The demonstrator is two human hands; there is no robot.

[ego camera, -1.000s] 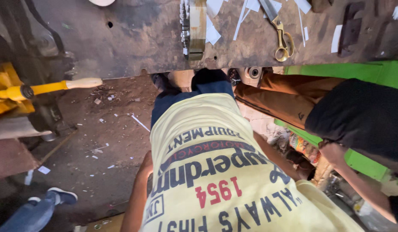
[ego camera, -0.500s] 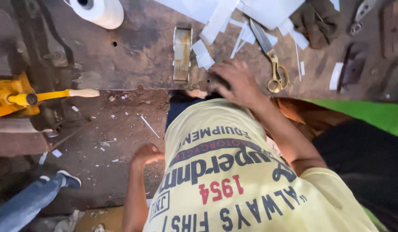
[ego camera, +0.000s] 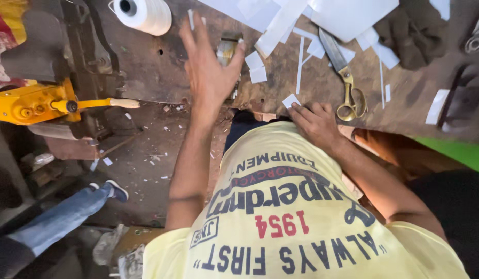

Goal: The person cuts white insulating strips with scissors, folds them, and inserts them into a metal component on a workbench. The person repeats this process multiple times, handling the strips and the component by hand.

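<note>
Cluttered workbench, both hands empty: left hand spread, right hand half-hidden fingertips.

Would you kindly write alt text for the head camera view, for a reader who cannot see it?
Seen from above, a person's left hand is raised, fingers spread, over a worn workbench, while the right hand rests at its edge touching a small paper scrap. Brass-handled scissors, paper offcuts and a white thread spool lie on the bench.
</note>
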